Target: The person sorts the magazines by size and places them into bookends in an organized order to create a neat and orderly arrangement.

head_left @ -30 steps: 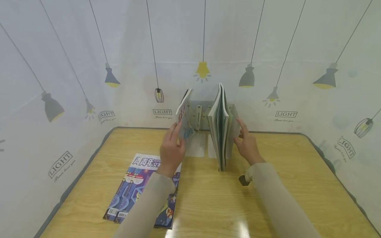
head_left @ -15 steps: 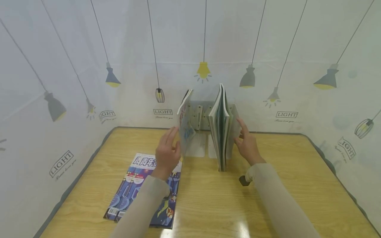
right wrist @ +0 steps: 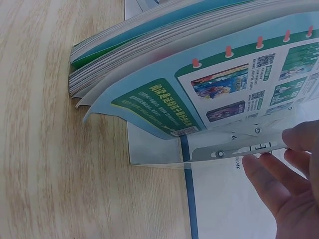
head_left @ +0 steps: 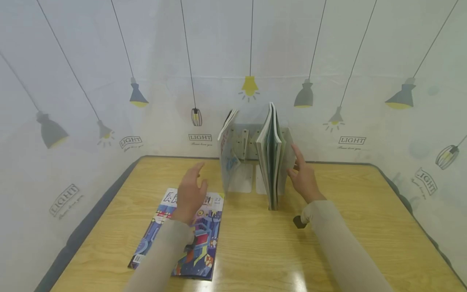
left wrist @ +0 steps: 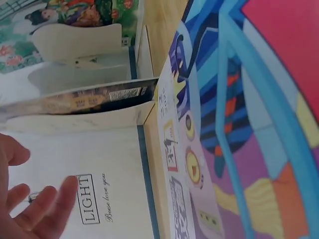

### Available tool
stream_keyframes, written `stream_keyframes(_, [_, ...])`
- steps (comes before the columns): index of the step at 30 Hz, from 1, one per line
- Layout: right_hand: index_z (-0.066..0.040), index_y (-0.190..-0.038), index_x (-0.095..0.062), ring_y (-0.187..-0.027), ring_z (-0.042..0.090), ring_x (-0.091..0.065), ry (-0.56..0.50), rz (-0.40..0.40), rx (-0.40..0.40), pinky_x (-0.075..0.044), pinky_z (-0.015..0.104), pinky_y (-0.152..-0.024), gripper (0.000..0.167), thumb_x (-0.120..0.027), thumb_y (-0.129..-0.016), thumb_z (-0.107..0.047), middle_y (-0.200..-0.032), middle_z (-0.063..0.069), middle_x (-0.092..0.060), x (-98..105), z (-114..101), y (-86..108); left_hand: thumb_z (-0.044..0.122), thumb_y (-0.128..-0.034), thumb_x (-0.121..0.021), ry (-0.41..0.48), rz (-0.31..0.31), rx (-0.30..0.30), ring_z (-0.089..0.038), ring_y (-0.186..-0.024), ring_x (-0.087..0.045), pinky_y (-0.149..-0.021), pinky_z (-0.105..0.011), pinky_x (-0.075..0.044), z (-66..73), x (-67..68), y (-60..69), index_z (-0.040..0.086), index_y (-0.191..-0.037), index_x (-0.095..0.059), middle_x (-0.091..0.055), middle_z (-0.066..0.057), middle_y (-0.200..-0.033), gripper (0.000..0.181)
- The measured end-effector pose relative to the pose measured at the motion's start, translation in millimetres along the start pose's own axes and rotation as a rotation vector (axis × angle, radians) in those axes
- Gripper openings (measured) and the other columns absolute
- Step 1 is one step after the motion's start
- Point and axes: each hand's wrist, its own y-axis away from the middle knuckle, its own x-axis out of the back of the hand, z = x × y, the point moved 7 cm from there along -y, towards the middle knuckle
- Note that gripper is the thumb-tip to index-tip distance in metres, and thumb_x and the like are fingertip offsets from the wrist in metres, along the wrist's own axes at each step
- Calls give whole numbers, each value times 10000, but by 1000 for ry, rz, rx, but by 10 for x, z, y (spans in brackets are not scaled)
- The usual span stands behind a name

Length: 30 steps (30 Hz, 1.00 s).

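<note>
A white metal extendable bookend [head_left: 240, 180] stands at the back middle of the table. Several magazines [head_left: 269, 162] stand upright against its right end plate [head_left: 289, 162]. Another thin magazine or stack [head_left: 225, 158] leans outward at its left end. My right hand [head_left: 304, 180] pinches the edge of the right end plate, with thumb and fingers on either side in the right wrist view. My left hand [head_left: 189, 198] hovers over the flat magazines [head_left: 200, 251] on the left, fingers loosely spread and holding nothing. In the left wrist view, its fingers [left wrist: 65, 204] are apart from everything.
The wooden table [head_left: 255, 247] is bordered by a white curtain [head_left: 164, 93] printed with lamps. The flat magazines overlap left of the middle, partly hidden by my left forearm. Both sleeves [head_left: 339, 239] reach in from the front.
My left hand has let go of the left magazine and moved left and toward me, over the flat magazines. My right hand stays at the end plate. The standing magazines have barely moved.
</note>
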Motion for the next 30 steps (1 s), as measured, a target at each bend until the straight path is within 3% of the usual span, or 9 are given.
stream_keyframes(5, [-321, -1562, -149, -1042, 488, -601, -7, -6, -24, -543, 542, -812, 907, -628, -894, 63, -1233, 416, -509, -7, -3, 5, 70, -867, -688, 41, -159, 200, -299, -1127, -566, -942, -439, -489, -265, -49, 39, 135, -1435, -444, -480, -104, -1431, 622])
stream_keyframes(10, [-340, -1562, -137, -1033, 481, -609, -6, 6, -22, -542, 541, -816, 923, -621, -892, 68, -1217, 429, -510, -17, 11, 8, 101, -870, -696, 94, -232, 322, -331, -1163, -536, -922, -458, -501, -510, -76, 127, 123, -1443, -432, -450, -132, -1446, 631])
stream_keyframes(17, [-340, -1561, -141, -1024, 479, -613, 3, 6, -26, -540, 549, -815, 918, -626, -893, 60, -1211, 431, -512, -28, 22, 2, 100, -865, -694, 118, -255, 359, -364, -1167, -525, -948, -498, -472, -670, -45, 238, 93, -1432, -446, -470, -168, -1420, 619])
stream_keyframes(22, [-342, -1561, -135, -1052, 492, -594, -18, -4, -39, -535, 549, -828, 916, -609, -898, 75, -1248, 421, -496, -26, 17, 8, 82, -839, -698, 58, -263, 366, -386, -1226, -486, -1041, -530, -380, -720, 6, 277, 52, -1404, -475, -490, -201, -1396, 608])
stream_keyframes(26, [-322, -1562, -148, -1048, 502, -592, -19, 1, -32, -534, 555, -825, 904, -613, -896, 76, -1242, 423, -499, -13, 4, 9, 74, -821, -698, 9, -282, 415, -400, -1307, -408, -1098, -536, -305, -813, 27, 328, 42, -1399, -478, -476, -207, -1408, 618])
stream_keyframes(30, [-295, -1564, -152, -1043, 497, -597, -17, 3, -23, -536, 551, -822, 895, -613, -895, 81, -1237, 412, -513, -18, 16, 3, 101, -793, -722, -75, -310, 453, -432, -1280, -423, -1060, -564, -343, -906, 67, 381, 45, -1390, -487, -478, -222, -1398, 644])
